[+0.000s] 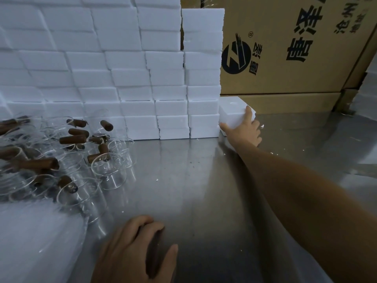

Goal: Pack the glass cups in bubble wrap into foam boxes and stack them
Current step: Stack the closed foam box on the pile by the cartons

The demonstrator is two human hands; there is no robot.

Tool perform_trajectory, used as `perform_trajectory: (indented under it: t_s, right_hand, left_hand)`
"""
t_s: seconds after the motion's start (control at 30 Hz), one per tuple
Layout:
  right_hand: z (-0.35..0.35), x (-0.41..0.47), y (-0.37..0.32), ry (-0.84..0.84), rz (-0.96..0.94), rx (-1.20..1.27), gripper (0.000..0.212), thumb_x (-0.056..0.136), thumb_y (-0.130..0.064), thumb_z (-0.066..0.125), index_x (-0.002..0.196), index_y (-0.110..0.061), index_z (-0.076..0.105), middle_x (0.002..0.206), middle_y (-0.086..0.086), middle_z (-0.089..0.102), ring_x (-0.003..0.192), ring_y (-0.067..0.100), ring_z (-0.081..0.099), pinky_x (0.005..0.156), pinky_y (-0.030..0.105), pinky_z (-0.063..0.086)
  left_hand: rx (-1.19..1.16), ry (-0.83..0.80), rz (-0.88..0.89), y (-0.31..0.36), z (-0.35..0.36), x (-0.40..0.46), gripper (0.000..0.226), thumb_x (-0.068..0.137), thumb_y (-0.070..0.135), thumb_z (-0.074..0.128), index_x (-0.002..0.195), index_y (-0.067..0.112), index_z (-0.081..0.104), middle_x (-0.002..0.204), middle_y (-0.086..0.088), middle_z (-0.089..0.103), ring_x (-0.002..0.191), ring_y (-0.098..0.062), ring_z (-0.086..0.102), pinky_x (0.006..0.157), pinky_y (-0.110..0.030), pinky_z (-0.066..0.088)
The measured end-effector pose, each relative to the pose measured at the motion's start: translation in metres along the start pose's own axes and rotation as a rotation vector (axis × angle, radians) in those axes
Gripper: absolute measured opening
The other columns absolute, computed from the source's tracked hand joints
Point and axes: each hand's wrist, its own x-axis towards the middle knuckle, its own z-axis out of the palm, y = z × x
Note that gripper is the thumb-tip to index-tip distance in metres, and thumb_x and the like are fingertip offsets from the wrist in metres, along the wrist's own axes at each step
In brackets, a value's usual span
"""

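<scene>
One white foam box (234, 111) sits beside the stacked wall (122, 78); your right hand (243, 129) grips its near face. Your left hand (132, 248) curls around a brown handle (155, 254), well apart.

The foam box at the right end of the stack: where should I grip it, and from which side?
Grip the foam box across its short end faces, coming from the open table side; the stack blocks its left. The right hand already holds it this way.
</scene>
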Motion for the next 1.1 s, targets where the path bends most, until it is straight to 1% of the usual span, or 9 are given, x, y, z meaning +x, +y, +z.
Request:
perform_trajectory:
  t_s: [0.23, 0.47, 0.53, 0.67, 0.77, 0.83, 0.9, 1.0, 1.1]
  right_hand:
    - [-0.006, -0.002, 0.01, -0.045, 0.028, 0.178, 0.135, 0.063, -0.029, 0.089, 0.15, -0.047, -0.012, 0.164, 0.01, -0.005, 0.149, 0.035, 0.019, 0.116, 0.053, 0.026]
    - [-0.016, -0.036, 0.007, 0.064, -0.004, 0.244, 0.1, 0.07, -0.036, 0.078, 0.151, -0.028, 0.019, 0.154, 0.005, 0.023, 0.142, 0.031, 0.028, 0.111, 0.052, 0.026]
    - [-0.022, -0.048, -0.001, 0.116, -0.096, 0.199, 0.088, 0.075, -0.041, 0.076, 0.147, -0.024, 0.028, 0.148, 0.007, 0.033, 0.136, 0.029, 0.035, 0.108, 0.051, 0.03]
    - [-0.052, -0.047, -0.054, 0.235, -0.375, 0.236, 0.055, 0.083, -0.033, 0.07, 0.132, -0.016, 0.049, 0.13, 0.004, 0.051, 0.119, 0.022, 0.049, 0.099, 0.039, 0.041]
    - [-0.078, -0.034, -0.113, 0.227, -0.515, 0.232, 0.024, 0.09, -0.029, 0.062, 0.11, -0.016, 0.064, 0.107, -0.001, 0.063, 0.095, 0.015, 0.059, 0.079, 0.03, 0.049]
    - [-0.089, -0.027, -0.144, 0.206, -0.631, 0.144, 0.022, 0.093, -0.029, 0.057, 0.105, -0.016, 0.069, 0.099, -0.002, 0.068, 0.084, 0.013, 0.062, 0.064, 0.027, 0.05]
    - [-0.092, -0.02, -0.163, 0.159, -0.744, -0.04, 0.029, 0.094, -0.03, 0.054, 0.113, -0.014, 0.07, 0.107, 0.002, 0.067, 0.091, 0.019, 0.063, 0.068, 0.032, 0.054]
    - [-0.09, -0.013, -0.173, 0.104, -0.764, -0.266, 0.036, 0.095, -0.03, 0.053, 0.125, -0.014, 0.065, 0.122, 0.008, 0.06, 0.103, 0.027, 0.059, 0.079, 0.041, 0.055]
    - [-0.087, -0.005, -0.172, 0.097, -0.726, -0.33, 0.034, 0.094, -0.027, 0.053, 0.121, -0.012, 0.064, 0.118, 0.01, 0.057, 0.097, 0.028, 0.057, 0.073, 0.039, 0.053]
  left_hand:
    - [-0.025, 0.009, -0.016, 0.0, -0.001, -0.001, 0.042, 0.063, 0.058, 0.051, 0.082, 0.028, 0.074, 0.093, 0.009, 0.068, 0.084, -0.02, 0.071, 0.075, -0.043, 0.052]
    - [-0.044, -0.012, -0.038, 0.003, -0.001, -0.001, 0.041, 0.059, 0.06, 0.049, 0.078, 0.032, 0.073, 0.09, 0.009, 0.069, 0.08, -0.018, 0.072, 0.067, -0.039, 0.051]
    - [-0.03, -0.03, -0.021, 0.003, -0.001, 0.0, 0.042, 0.059, 0.06, 0.048, 0.074, 0.03, 0.073, 0.087, 0.007, 0.07, 0.073, -0.017, 0.072, 0.061, -0.038, 0.052]
    - [-0.029, -0.052, 0.016, 0.003, -0.003, 0.005, 0.042, 0.057, 0.062, 0.047, 0.072, 0.033, 0.073, 0.083, 0.003, 0.072, 0.065, -0.022, 0.072, 0.053, -0.04, 0.057]
    - [-0.098, -0.062, 0.07, 0.0, -0.003, 0.006, 0.039, 0.056, 0.063, 0.045, 0.071, 0.037, 0.07, 0.083, 0.01, 0.068, 0.063, -0.009, 0.069, 0.05, -0.032, 0.056]
    - [-0.13, -0.045, 0.102, -0.001, -0.004, 0.007, 0.037, 0.056, 0.064, 0.045, 0.083, 0.043, 0.057, 0.092, 0.017, 0.054, 0.068, -0.002, 0.061, 0.053, -0.023, 0.054]
    - [-0.157, -0.032, 0.126, -0.005, -0.003, 0.008, 0.043, 0.056, 0.065, 0.045, 0.09, 0.038, 0.049, 0.098, 0.013, 0.044, 0.064, 0.0, 0.062, 0.051, -0.019, 0.053]
    - [-0.162, 0.028, 0.173, -0.004, -0.004, 0.01, 0.035, 0.056, 0.063, 0.046, 0.083, 0.042, 0.051, 0.095, 0.015, 0.044, 0.063, 0.003, 0.056, 0.054, -0.018, 0.047]
    - [-0.176, 0.015, 0.189, 0.001, -0.005, 0.009, 0.025, 0.058, 0.057, 0.047, 0.07, 0.039, 0.06, 0.077, 0.019, 0.056, 0.056, -0.001, 0.057, 0.059, -0.021, 0.038]
